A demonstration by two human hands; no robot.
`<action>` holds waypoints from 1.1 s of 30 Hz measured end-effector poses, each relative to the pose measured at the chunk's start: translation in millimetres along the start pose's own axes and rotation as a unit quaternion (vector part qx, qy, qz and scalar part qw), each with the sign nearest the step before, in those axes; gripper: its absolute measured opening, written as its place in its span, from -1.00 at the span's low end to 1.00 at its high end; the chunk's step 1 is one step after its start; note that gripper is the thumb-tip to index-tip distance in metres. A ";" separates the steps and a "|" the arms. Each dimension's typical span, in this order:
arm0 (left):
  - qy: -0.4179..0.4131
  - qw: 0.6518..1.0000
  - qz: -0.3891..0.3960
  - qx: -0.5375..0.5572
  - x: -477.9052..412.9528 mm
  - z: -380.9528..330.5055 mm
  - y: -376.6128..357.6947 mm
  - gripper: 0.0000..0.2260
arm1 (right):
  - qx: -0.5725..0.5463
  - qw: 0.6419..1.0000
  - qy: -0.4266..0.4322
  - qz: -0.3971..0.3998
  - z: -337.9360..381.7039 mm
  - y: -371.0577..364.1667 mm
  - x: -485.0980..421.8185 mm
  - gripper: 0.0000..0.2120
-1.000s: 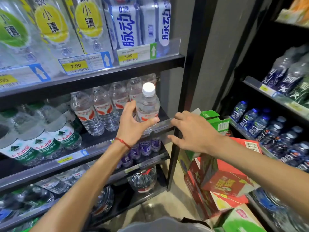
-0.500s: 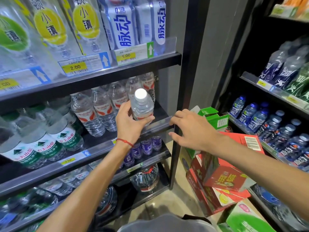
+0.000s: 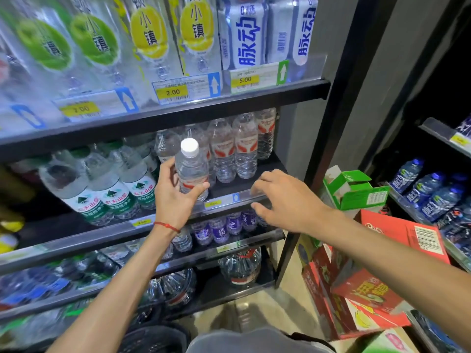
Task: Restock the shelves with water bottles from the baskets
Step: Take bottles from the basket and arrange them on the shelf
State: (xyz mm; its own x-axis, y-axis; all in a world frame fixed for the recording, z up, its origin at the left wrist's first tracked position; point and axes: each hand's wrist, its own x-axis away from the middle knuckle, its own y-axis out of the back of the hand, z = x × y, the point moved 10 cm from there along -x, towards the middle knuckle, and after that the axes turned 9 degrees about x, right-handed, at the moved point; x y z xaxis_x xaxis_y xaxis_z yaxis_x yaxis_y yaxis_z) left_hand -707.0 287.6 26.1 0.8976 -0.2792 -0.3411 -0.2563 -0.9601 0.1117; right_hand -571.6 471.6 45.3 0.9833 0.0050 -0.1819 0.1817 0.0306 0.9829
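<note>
On the dark shelf (image 3: pixel 225 189), water bottles (image 3: pixel 246 149) stand.

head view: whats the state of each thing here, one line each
water bottle, capped, upright, held at the shelf rail
left hand, grips the water bottle low on its body
right hand, fingers loosely curled at the shelf rail, holding nothing
red-label bottles, upright in a row behind the rail
green carton, top flaps open
</note>
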 end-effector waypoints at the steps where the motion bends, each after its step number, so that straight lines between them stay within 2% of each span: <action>1: 0.004 1.000 -0.002 -0.003 0.2 4.0 5.5 -0.30 | 0.001 1.000 0.004 0.002 3.7 -2.0 -3.3 -0.65; 10: 0.058 0.996 -0.055 0.026 1.0 27.7 25.7 -0.38 | -0.026 0.999 0.020 0.009 13.5 -19.0 -21.6 -0.67; 15: 0.027 0.996 -0.077 -0.027 -4.7 23.8 35.7 -0.52 | -0.035 0.999 0.025 0.008 14.5 -24.6 -30.7 -0.71; 21: 0.051 0.997 -0.060 -0.024 -8.6 23.1 40.4 -0.59 | -0.040 0.998 0.037 0.003 23.9 -30.3 -37.3 -0.70; 33: 0.109 0.991 -0.073 -0.021 0.2 43.4 44.6 -0.24 | -0.022 0.999 0.031 0.039 40.8 -33.2 -34.5 -0.63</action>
State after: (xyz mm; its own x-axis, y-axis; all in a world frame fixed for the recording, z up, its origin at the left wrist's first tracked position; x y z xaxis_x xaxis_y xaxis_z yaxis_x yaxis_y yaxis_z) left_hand -733.8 244.2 -9.5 0.9812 -0.1241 -0.1479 -0.1073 -0.9874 0.1165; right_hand -611.1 429.7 20.1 0.9917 0.0711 -0.1074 0.1023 0.0717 0.9922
